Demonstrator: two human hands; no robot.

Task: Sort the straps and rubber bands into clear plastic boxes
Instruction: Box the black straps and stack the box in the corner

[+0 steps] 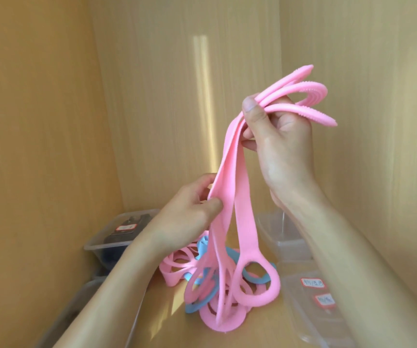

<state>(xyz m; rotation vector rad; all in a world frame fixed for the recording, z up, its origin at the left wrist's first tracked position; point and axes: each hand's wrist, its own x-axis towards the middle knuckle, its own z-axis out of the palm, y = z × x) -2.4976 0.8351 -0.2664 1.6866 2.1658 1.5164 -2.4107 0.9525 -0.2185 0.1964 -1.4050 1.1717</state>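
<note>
Now, right hand (pixel 281 146): raised, fingers curled round the pink straps (pixel 230 172).
Left hand (pixel 190 209): pinches the same straps lower down.
Pile (pixel 168 270): pink and blue, beneath.

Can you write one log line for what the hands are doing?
right hand: holds pink straps up | left hand: pinches them lower | pile: on table

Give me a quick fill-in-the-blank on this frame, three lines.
1. The right hand holds up several straps coloured ____.
2. The left hand pinches the same straps ____ the right hand.
3. The pile on the table mixes pink straps with ____ ones.
Missing words: pink; below; blue.
</note>
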